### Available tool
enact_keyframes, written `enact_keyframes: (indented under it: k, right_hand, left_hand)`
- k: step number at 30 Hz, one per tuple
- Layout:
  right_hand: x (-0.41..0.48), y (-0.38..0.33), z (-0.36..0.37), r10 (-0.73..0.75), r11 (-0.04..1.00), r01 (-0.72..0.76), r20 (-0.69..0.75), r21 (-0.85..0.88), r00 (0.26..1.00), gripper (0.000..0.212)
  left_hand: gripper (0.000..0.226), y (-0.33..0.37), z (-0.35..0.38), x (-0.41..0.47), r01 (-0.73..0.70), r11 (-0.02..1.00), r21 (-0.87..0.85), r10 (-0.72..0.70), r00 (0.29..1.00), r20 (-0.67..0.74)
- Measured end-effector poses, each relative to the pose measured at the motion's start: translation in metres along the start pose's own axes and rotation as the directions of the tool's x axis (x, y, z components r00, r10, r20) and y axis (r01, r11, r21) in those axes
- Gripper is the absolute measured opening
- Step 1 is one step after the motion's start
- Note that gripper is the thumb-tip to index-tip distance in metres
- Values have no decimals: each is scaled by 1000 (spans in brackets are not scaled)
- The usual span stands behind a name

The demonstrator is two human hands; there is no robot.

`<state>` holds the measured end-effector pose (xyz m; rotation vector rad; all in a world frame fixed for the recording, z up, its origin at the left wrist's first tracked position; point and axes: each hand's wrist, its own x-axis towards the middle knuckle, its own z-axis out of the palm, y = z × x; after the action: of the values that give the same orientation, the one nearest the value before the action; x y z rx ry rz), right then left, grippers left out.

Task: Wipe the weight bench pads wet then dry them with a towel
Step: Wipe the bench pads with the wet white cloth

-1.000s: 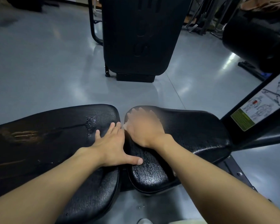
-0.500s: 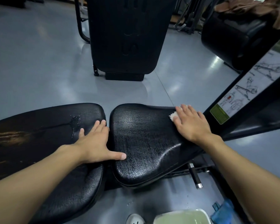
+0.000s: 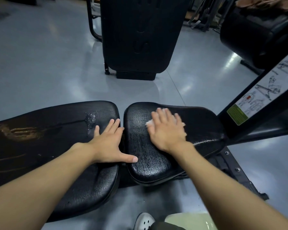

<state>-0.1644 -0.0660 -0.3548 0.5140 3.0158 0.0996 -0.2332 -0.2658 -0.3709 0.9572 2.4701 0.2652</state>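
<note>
Two black bench pads lie side by side in the head view: a long back pad on the left, worn and torn in places, and a shorter seat pad on the right, glistening wet. My left hand rests flat on the back pad's right end, fingers straight, thumb reaching across the gap onto the seat pad. My right hand presses a small white cloth flat against the middle of the seat pad; most of the cloth is hidden under the palm and the hand is blurred.
A tall black upright pad on a frame stands on the grey floor beyond the bench. A black machine post with an instruction sticker rises at the right. A white shoe and a pale green bucket rim show at the bottom.
My right hand with the cloth swept from the seat pad's left end to its far right edge, and has now come back to the middle. My left hand has stayed on the back pad.
</note>
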Motion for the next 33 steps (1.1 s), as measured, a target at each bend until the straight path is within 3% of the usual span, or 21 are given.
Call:
enact_keyframes:
  k: [4, 9, 14, 22, 28, 33]
  right_hand:
    - [-13, -55, 10, -208, 978, 208, -15, 12, 978, 62]
    - [-16, -41, 9, -295, 956, 295, 3, -10, 956, 76]
    - [-14, 17, 1, -161, 987, 161, -21, 2, 987, 59]
    - [-27, 140, -12, 210, 976, -208, -20, 61, 978, 59]
    - [-28, 127, -7, 287, 956, -283, -41, 80, 957, 62]
    - [-30, 99, -3, 242, 970, -242, -44, 9, 969, 64]
  left_hand:
    - [147, -2, 4, 3, -11, 1000, -15, 10, 999, -33]
    - [145, 0, 3, -1, 12, 1000, 8, -12, 1000, -23]
    - [129, 16, -1, -1, 27, 999, -31, -27, 999, -24]
    - [130, 20, 0, 0, 52, 997, -53, -53, 998, -23]
    - [146, 3, 8, -7, -47, 999, -15, 47, 999, -25]
    - [145, -1, 10, -11, -77, 997, -5, 77, 997, -18]
